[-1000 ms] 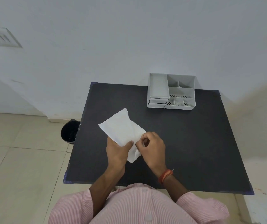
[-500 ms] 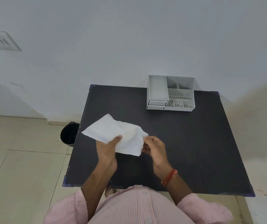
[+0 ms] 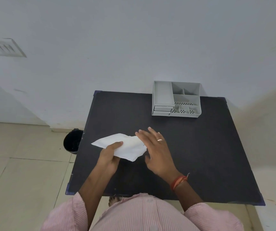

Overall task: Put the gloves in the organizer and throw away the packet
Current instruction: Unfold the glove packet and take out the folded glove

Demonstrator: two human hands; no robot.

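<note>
A white paper packet (image 3: 125,146) is held a little above the black table (image 3: 200,147), lying roughly flat. My left hand (image 3: 109,155) grips its near left part, thumb on top. My right hand (image 3: 155,150) hovers at the packet's torn right end with fingers spread, its fingertips at the opening. No gloves show; the packet hides whatever is inside. A grey organizer (image 3: 176,99) with several empty compartments stands at the table's far edge.
A black bin (image 3: 72,141) stands on the tiled floor just left of the table. A white wall rises right behind the table and the organizer.
The packet has tilted from upright to nearly flat and moved left. My right hand has let go of the torn corner and opened over the packet's right end.
</note>
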